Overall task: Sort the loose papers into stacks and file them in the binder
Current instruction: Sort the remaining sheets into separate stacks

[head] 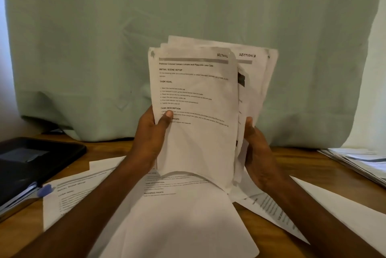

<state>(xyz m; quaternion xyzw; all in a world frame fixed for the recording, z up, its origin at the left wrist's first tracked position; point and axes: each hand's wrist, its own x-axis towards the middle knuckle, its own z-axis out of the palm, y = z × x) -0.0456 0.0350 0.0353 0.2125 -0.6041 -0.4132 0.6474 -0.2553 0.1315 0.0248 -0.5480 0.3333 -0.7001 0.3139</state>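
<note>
Holding a fanned sheaf of papers (pixel 194 111) upright at centre, the left hand (pixel 150 138) pinches its 9 o'clock edge while the right hand (pixel 259 153) has its grip curled round the 3 o'clock edge. Handwritten section labels at the top should be read and sheets dealt out singly. More loose sheets (pixel 177 216) lie at 6 o'clock on the surface (pixel 292 157); the binder (pixel 31 159) is closed at 9 o'clock.

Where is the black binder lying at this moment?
In the head view the black binder lies closed at the left edge of the wooden table, left of the loose papers, beside a purple pen.
</note>
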